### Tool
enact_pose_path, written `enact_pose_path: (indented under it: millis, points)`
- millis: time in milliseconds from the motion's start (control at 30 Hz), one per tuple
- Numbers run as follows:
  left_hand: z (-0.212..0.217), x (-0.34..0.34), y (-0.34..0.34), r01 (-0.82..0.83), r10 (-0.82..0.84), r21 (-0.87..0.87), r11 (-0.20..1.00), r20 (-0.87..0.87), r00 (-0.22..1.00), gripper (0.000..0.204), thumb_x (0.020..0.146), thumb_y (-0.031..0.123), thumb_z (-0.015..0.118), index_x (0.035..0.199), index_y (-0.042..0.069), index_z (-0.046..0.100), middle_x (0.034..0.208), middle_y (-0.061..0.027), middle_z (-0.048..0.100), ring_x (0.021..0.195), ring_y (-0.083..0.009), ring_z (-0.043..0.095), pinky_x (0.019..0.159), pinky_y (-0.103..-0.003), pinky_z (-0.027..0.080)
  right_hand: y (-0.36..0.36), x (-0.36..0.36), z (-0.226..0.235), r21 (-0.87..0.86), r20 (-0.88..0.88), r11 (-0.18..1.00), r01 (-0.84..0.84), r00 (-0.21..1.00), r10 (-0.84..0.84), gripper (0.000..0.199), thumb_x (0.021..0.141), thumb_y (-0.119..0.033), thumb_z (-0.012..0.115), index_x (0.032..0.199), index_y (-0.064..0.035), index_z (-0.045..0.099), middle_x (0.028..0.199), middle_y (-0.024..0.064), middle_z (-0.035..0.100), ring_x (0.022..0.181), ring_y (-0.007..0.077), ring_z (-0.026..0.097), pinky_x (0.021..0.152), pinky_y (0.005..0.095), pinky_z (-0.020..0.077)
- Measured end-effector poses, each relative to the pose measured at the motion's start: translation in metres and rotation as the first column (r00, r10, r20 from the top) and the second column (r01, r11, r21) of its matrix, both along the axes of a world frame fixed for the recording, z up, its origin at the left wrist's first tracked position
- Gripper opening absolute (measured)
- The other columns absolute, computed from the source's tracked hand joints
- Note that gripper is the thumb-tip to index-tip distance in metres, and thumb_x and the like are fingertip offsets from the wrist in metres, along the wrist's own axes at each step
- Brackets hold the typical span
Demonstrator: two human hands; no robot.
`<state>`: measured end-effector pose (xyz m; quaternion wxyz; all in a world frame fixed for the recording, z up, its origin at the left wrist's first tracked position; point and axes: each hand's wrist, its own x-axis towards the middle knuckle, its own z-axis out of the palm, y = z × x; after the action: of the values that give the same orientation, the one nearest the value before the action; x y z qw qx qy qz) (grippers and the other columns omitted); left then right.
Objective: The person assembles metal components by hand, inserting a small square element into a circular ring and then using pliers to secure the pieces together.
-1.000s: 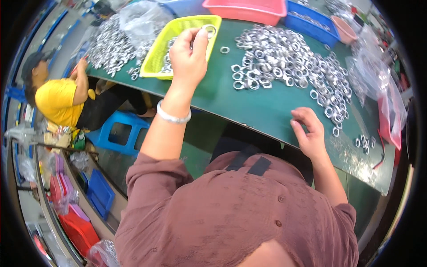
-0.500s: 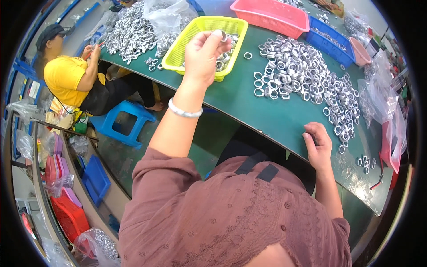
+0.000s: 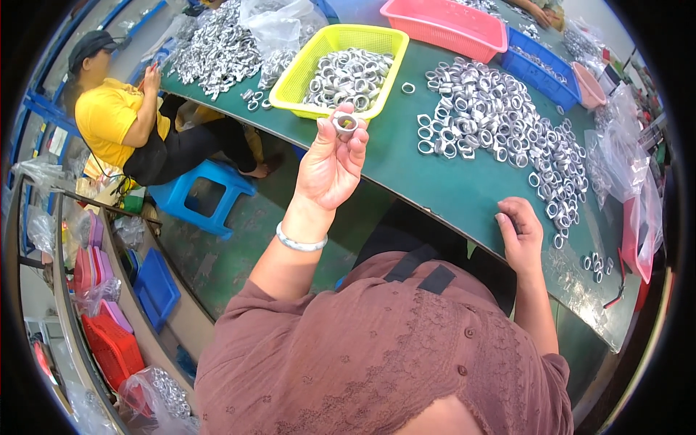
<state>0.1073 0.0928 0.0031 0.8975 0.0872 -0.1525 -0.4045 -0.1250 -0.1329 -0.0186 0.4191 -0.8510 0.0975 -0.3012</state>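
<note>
My left hand (image 3: 328, 170), palm turned up, pinches a grey metal ring (image 3: 346, 133) between thumb and fingertips, just off the near rim of a yellow plastic basket (image 3: 290, 93). Inside that basket lies a heap of similar rings (image 3: 349, 76). My right hand (image 3: 523, 235) rests at the table's near edge, fingers loosely curled and the thumb apart, with nothing visible in it. Beyond it, a big pile of metal rings (image 3: 478, 109) spreads over the green table (image 3: 406, 156). One loose ring (image 3: 408, 88) sits between basket and pile.
Behind the pile stand a pink basket (image 3: 442, 29) and a blue basket (image 3: 540, 72). Plastic bags (image 3: 616, 159) hang at the right. A person in yellow (image 3: 109, 119) sits at the left near a blue stool (image 3: 206, 199) and a heap of metal parts (image 3: 217, 51).
My left hand has drawn back from over the yellow basket toward me and turned palm up, the ring still in its fingers. My right hand has hardly moved.
</note>
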Motion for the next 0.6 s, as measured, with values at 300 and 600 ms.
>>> enact_pose_path:
  millis: [300, 600]
  points:
    - [0.004, -0.019, -0.010, -0.676, 0.496, 0.148, 0.722, 0.571, 0.655, 0.031, 0.077, 0.004, 0.064, 0.104, 0.000, 0.051, 0.088, -0.0077, 0.059, 0.081, -0.0147, 0.058, 0.075, -0.024, 0.048, 0.000, 0.000, 0.000, 0.034, -0.014, 0.999, 0.008, 1.000, -0.007, 0.012, 0.076, 0.004, 0.056, 0.088, 0.0018, 0.056, 0.088, 0.0082, 0.055, 0.072, 0.0120, 0.051, 0.063, 0.0211, 0.0423]
    - [0.004, -0.023, -0.015, -0.801, 0.548, 0.040, 0.597, 0.709, 0.444, 0.034, 0.073, -0.004, 0.067, 0.102, -0.001, 0.049, 0.086, -0.0059, 0.057, 0.078, -0.0115, 0.057, 0.075, -0.023, 0.048, -0.001, -0.002, 0.000, 0.034, -0.034, 0.999, 0.008, 0.999, -0.007, 0.013, 0.076, 0.004, 0.055, 0.088, 0.0016, 0.056, 0.088, 0.0080, 0.055, 0.072, 0.0122, 0.051, 0.063, 0.0215, 0.0423]
